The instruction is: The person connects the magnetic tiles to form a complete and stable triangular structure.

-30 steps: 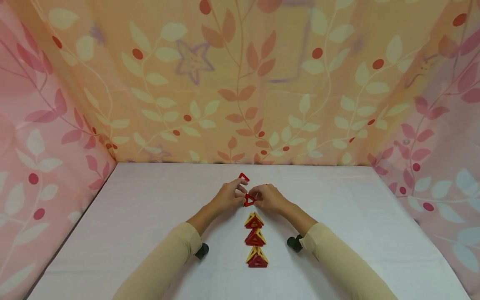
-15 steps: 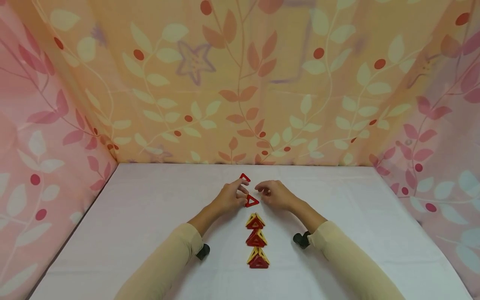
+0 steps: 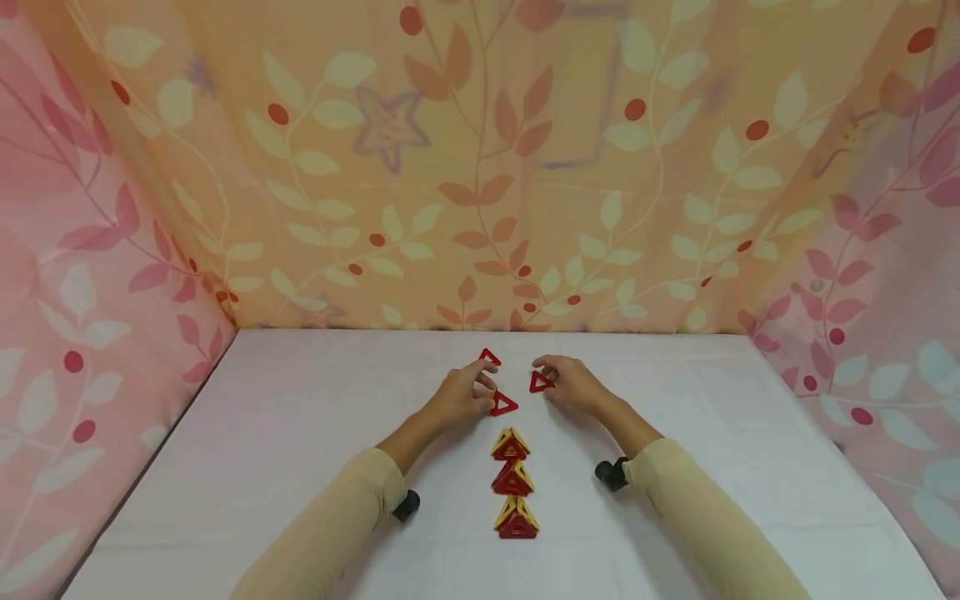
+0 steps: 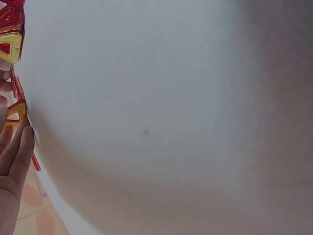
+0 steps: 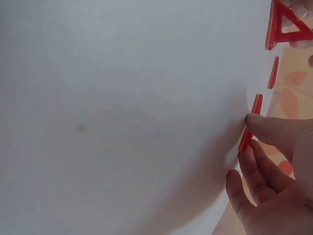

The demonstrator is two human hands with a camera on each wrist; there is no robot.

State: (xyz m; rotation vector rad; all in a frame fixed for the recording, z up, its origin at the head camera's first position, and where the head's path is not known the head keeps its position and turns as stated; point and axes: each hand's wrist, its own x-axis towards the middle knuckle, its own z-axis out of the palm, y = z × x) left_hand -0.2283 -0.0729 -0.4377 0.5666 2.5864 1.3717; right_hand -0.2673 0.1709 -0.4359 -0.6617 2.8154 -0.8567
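In the head view my left hand [image 3: 459,395] holds a red triangular frame tile [image 3: 505,411] by its left side. The left wrist view shows a yellow triangular tile [image 4: 19,111] at these fingers too. To the right and a little farther back, my right hand [image 3: 576,385] pinches another red triangular tile [image 3: 542,389] between thumb and fingers. Close over the table, this right-hand tile [image 5: 252,125] appears edge-on in the right wrist view. A third red triangular tile [image 3: 493,357] lies flat beyond the left hand, partly covered by its fingertips.
Nearer the person, three small red-and-yellow pyramids [image 3: 511,447] of such tiles stand in a line on the white-covered table [image 3: 300,417]. Patterned cloth [image 3: 480,167] rises at the back and both sides. A dark wrist camera [image 3: 611,474] sticks out near each cuff.
My right hand has left the tile at my left hand, moved right and slightly back, and now pinches a separate red tile. The left hand stays almost in place.
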